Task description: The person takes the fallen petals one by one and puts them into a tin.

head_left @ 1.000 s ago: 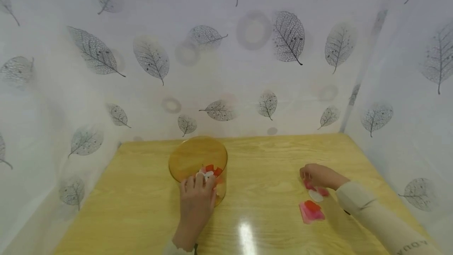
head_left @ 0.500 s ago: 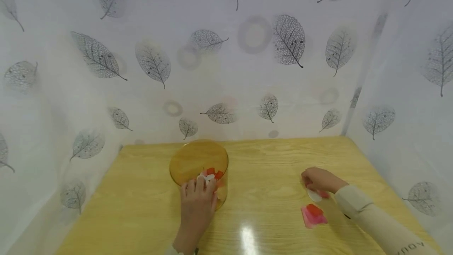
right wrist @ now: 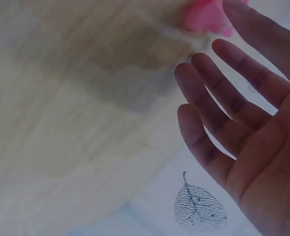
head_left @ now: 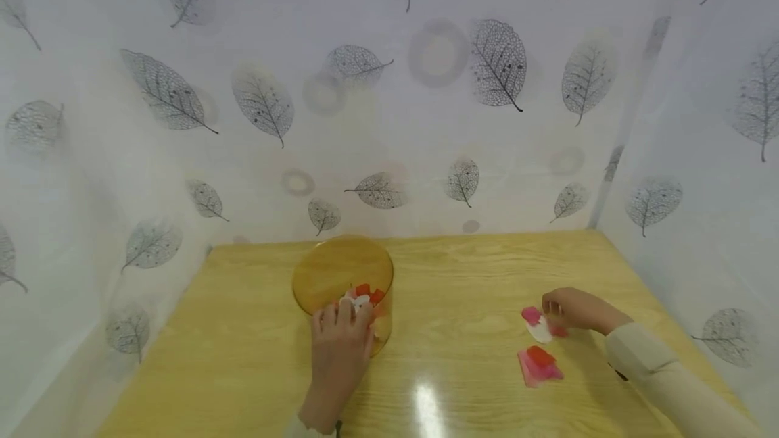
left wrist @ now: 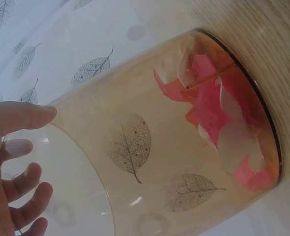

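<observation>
In the head view, an amber clear glass vase (head_left: 343, 263) stands on the table at left of centre. My left hand (head_left: 341, 343) holds its near rim, fingers bent over the edge; the left wrist view shows the thumb (left wrist: 29, 115) beside the mouth. Red, pink and white petals (left wrist: 213, 110) lie at the vase's bottom. On the right, my right hand (head_left: 578, 309) hovers over or touches a small group of petals: a pink petal (head_left: 531, 316), a white petal (head_left: 539, 332) and a partly covered pinkish one. In the right wrist view its fingers are loosely bent, holding nothing visible.
Nearer to me lies a second small pile of pink and red petals (head_left: 538, 367) on the wood-grain table (head_left: 450, 303). White sheets printed with leaves (head_left: 389, 120) wall off the back and both sides.
My right hand moves right, uncovering the pink petal beside the white one. The left hand stays at the vase rim.
</observation>
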`<state>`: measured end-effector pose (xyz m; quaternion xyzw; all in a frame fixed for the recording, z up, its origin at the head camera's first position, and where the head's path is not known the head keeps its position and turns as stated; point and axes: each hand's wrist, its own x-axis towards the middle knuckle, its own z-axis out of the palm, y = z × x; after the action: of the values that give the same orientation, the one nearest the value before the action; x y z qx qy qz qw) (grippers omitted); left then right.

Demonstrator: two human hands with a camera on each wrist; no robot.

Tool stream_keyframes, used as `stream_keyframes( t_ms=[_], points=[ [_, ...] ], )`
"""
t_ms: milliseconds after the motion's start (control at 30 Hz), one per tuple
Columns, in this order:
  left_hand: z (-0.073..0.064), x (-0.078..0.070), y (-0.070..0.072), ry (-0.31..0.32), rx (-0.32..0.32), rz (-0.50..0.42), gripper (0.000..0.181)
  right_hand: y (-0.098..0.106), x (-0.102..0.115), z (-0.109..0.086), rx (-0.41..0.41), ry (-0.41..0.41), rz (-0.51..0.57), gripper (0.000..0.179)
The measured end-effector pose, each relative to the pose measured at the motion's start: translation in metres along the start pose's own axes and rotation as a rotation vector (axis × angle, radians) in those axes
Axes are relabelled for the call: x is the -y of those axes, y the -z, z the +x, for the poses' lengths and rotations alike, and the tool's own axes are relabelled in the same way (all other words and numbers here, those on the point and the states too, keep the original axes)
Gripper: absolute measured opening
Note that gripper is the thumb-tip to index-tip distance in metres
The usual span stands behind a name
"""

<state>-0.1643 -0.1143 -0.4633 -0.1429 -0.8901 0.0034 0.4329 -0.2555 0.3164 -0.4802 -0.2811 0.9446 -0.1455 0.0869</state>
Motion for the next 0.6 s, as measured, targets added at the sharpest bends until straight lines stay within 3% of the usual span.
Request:
stream_keyframes(
  t_ms=[167, 367, 600],
  points=[
    [0.001, 0.000, 0.002, 0.007, 0.011, -0.009, 0.044, -0.009, -0.009, -0.007, -0.014, 0.002, 0.049, 0.020],
    [0.000, 0.000, 0.001, 0.006, 0.008, -0.021, 0.045, -0.013, -0.012, -0.011, -0.021, -0.007, 0.034, 0.023],
    [0.001, -0.001, 0.002, 0.011, 0.007, -0.026, 0.045, 0.019, -0.003, -0.006, -0.075, 0.030, -0.035, 0.026]
  ],
)
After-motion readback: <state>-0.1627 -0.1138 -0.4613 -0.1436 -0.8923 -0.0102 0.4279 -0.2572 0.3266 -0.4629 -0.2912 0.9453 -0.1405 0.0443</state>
